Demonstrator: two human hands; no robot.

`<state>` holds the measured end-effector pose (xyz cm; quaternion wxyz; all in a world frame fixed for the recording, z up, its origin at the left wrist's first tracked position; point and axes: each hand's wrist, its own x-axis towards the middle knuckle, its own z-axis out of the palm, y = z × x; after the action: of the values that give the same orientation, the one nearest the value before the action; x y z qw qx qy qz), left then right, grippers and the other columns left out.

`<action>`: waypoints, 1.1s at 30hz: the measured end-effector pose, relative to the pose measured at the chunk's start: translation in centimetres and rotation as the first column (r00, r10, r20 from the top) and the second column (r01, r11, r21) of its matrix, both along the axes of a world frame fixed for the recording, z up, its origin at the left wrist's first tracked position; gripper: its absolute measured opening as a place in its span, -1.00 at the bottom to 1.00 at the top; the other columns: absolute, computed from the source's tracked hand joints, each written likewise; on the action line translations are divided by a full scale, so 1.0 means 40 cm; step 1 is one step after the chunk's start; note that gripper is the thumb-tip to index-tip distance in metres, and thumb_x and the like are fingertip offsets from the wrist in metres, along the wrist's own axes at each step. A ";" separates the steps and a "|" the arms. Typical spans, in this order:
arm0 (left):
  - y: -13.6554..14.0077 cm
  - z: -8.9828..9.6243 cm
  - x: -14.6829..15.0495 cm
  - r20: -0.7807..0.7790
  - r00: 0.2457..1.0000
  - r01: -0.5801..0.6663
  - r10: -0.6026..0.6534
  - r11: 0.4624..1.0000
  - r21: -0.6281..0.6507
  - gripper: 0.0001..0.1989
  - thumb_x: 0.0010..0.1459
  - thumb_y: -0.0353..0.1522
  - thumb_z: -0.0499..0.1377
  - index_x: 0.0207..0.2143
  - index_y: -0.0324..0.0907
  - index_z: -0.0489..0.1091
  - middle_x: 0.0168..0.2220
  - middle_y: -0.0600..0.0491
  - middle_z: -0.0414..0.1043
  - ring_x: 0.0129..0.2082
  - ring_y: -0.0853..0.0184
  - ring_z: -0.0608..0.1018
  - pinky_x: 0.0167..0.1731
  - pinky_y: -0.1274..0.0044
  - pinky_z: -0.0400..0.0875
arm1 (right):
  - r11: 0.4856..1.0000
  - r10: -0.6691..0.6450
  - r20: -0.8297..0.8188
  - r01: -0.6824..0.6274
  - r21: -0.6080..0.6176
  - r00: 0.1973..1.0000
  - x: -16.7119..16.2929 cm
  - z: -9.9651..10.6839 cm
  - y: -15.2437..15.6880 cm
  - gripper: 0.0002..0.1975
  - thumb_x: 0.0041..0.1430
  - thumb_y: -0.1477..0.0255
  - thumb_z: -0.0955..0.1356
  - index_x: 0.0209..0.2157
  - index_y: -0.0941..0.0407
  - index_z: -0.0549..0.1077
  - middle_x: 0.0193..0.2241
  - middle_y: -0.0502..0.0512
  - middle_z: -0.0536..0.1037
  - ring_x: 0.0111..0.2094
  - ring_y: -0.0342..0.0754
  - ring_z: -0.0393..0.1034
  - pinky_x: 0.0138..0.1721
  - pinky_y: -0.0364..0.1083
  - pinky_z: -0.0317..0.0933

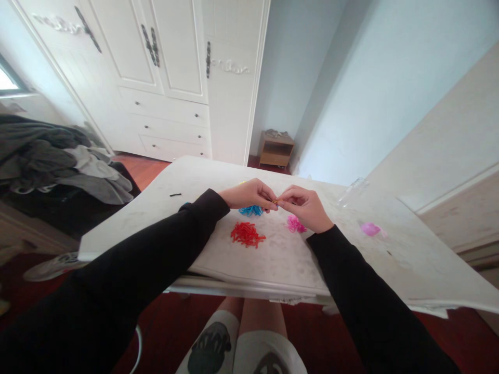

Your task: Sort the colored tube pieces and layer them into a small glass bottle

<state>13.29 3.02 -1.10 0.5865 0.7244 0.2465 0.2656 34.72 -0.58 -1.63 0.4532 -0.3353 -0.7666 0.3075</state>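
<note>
My left hand [255, 195] and my right hand [306, 205] meet above the table, fingertips pinched together. Between them is a small yellowish piece [275, 201], too tiny to make out its kind. Just under my left hand lies a pile of blue strips [251, 211], partly covered by it. A heap of red strips [247, 234] sits closer to the table's front edge. Below my right hand is a pink pile [296, 224] of similar thin pieces. A bit of yellow [243, 183] shows behind my left wrist, mostly hidden.
On the white table [234, 267] lie a short black stick [175, 195] at the left, a clear plastic container [353, 192] and a pink-purple bag [370, 229] at the right. Clothes [58, 156] are heaped at far left. A white wardrobe [171, 78] stands behind.
</note>
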 end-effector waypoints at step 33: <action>0.133 -0.032 -0.111 -0.001 0.778 -0.530 0.629 0.656 0.537 -0.92 0.00 -0.52 0.35 -0.42 -0.27 0.67 -0.53 0.00 0.58 -0.51 0.37 0.55 -0.39 0.56 0.42 | 0.970 -0.243 0.009 0.243 0.023 0.970 0.006 -0.008 0.010 -0.79 0.08 0.28 0.50 -0.29 0.10 0.57 -0.45 0.01 0.53 -0.42 -0.10 0.39 -0.34 -0.05 0.33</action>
<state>8.83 8.33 -2.36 0.2318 0.7562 0.4399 0.4253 34.95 -0.18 -1.96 0.4865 -0.4236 -0.7256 0.2394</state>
